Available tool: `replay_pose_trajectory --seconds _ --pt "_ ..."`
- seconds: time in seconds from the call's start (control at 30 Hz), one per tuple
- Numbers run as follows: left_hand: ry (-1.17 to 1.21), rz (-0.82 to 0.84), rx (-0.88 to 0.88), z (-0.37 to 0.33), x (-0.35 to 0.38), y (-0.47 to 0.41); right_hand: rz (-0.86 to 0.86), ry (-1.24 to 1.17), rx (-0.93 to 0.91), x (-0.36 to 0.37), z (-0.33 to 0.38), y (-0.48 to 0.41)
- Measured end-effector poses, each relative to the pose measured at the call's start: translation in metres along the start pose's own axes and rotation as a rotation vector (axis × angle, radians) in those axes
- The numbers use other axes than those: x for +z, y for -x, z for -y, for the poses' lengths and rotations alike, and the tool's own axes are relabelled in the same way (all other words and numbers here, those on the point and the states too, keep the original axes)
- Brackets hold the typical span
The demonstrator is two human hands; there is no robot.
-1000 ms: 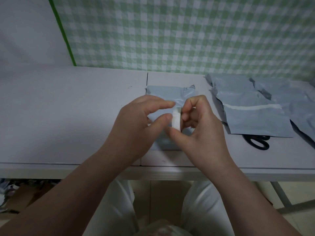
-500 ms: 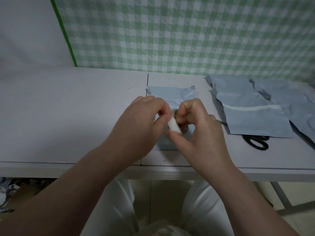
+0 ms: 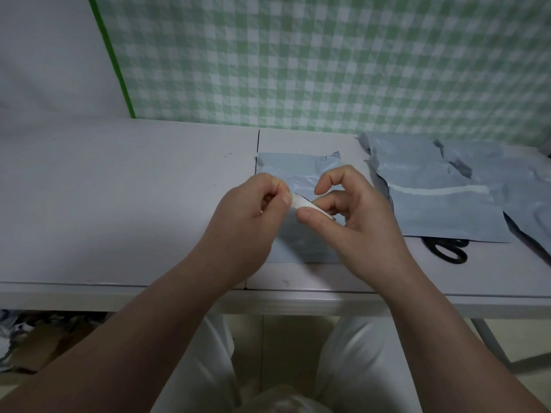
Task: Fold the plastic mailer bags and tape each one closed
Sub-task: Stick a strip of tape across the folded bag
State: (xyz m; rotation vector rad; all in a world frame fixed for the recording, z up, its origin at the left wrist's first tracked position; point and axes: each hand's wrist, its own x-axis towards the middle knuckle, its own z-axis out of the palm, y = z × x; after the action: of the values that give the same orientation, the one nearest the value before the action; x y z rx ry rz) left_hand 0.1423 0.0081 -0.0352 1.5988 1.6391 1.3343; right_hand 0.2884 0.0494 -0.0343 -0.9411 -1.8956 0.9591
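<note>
While my left grip (image 3: 253, 210) pinches the free end of the tape (image 3: 310, 205) and my right grip (image 3: 357, 216) is clamped round the roll, thumb on its rim, both hover just above the folded bag (image 3: 298, 168) on the table (image 3: 119, 204). I judge the step is drawing out a strip. I should pull slowly and level so it cannot curl onto itself, then lay it across the bag's flap. Scissors (image 3: 447, 251) lie right of the bag, half under the unfolded stack (image 3: 432, 210).
</note>
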Motion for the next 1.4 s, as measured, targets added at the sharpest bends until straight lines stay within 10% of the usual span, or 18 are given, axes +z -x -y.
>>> replay_pose_trajectory --seconds 0.73,0.93,1.4 --pt "0.189 -0.106 -0.256 0.013 -0.026 -0.042 0.144 0.407 -0.076 -0.004 -0.001 -0.038" --pt "0.310 -0.069 -0.332 0.023 -0.035 -0.047 0.210 -0.050 0.049 0.006 -0.003 -0.052" --pt "0.113 -0.092 -0.301 0.041 -0.029 -0.042 0.206 -0.025 0.157 -0.014 -0.026 -0.068"
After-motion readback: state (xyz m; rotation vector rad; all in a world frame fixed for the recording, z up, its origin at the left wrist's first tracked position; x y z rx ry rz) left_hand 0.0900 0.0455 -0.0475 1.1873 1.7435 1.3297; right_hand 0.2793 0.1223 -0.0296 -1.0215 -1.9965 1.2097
